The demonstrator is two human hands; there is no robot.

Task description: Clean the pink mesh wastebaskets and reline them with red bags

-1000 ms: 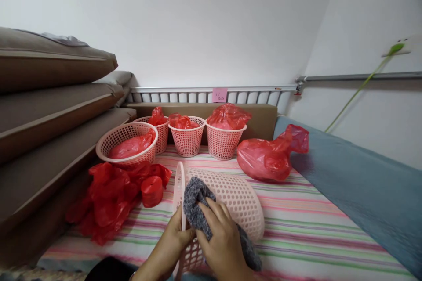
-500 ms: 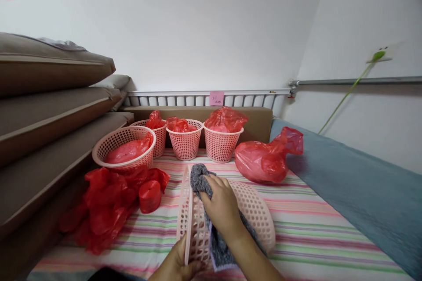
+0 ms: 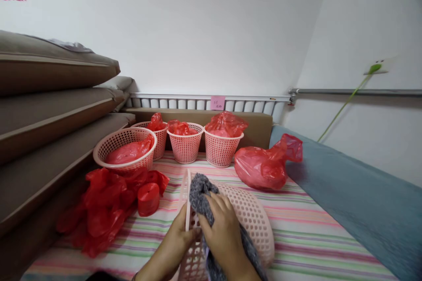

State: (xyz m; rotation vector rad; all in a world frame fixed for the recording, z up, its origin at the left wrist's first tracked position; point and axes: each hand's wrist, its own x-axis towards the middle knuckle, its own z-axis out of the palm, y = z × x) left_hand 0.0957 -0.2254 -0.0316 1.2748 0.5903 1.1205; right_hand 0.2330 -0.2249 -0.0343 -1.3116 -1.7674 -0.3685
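Observation:
A pale pink plastic basket with a perforated wall lies on its side in front of me, its rim facing left. My left hand grips that rim, thumb on the outer wall and the other fingers partly hidden inside. Bunched under my right hand is a grey cloth, pressed against the basket's outside close to the rim. The cloth's loose end trails down beneath my right forearm.
Several pink baskets holding red plastic bags stand at the back. A filled red bag lies right of them. Left are crumpled red bags and a red roll, beside stacked cushions. A striped sheet lies underneath.
My left hand has moved up along the rim. My right hand and the cloth have shifted slightly downward on the basket. The view has tilted up a little.

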